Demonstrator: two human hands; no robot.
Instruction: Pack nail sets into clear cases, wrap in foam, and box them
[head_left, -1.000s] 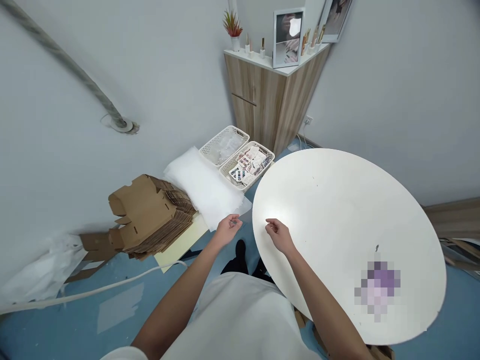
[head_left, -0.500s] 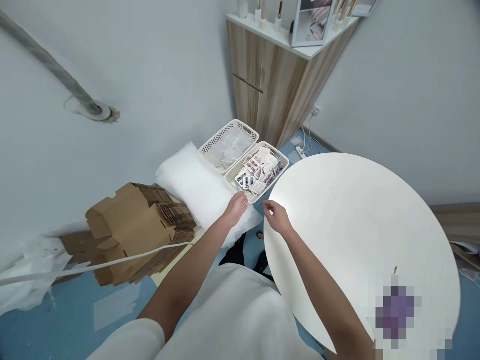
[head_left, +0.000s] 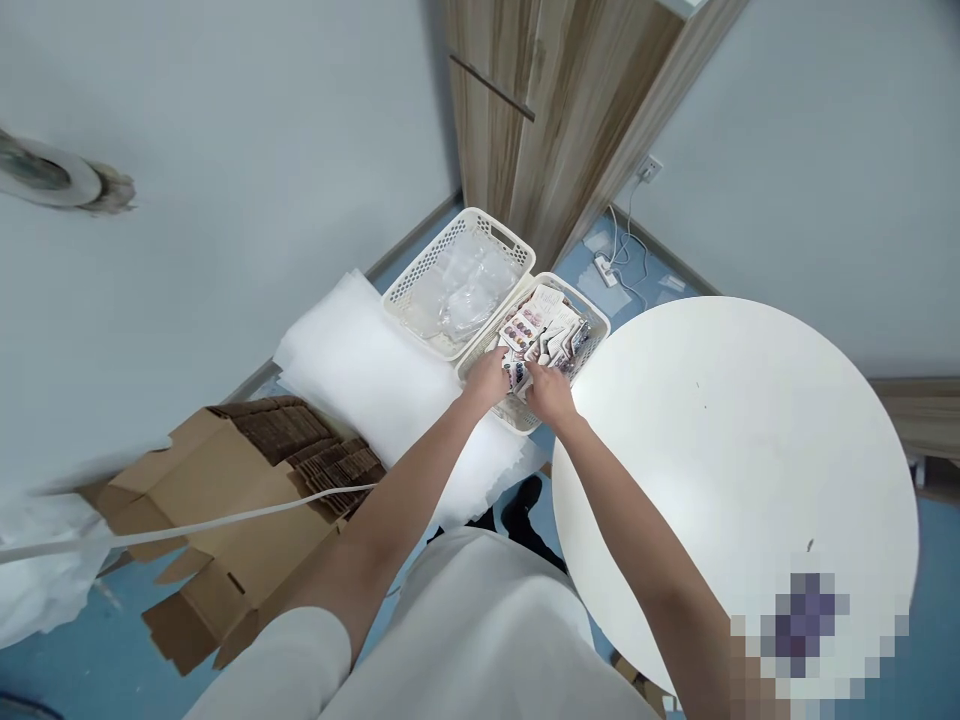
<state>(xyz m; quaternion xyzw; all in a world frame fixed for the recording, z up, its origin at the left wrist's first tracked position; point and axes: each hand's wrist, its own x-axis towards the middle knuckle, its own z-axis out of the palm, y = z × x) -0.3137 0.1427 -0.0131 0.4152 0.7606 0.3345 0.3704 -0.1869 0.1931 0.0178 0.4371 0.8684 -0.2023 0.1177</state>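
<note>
A white perforated basket (head_left: 596, 305) holds a pile of small white cards (head_left: 551, 322), some bearing rows of glossy coloured ovals. Both my hands reach into its near end. My left hand (head_left: 486, 382) has its fingers closed on cards at the left side of the pile. From the right, my right hand (head_left: 551, 396) grips cards in the same spot, its fingertips a short way from the left ones. The fingertips are partly hidden among the cards, so how many cards are held cannot be made out.
A second white basket (head_left: 397, 290) with clear plastic bags (head_left: 472, 285) adjoins the first. White foam sheets (head_left: 360, 355) and flattened cardboard boxes (head_left: 247, 480) lie left. A round white table (head_left: 735, 430) stands right, a wooden cabinet (head_left: 510, 150) behind. A power strip (head_left: 604, 270) lies on the floor.
Both hands have moved forward and down, from apart in front of the basket to inside it on the cards. The view has tilted down and come closer to the baskets.
</note>
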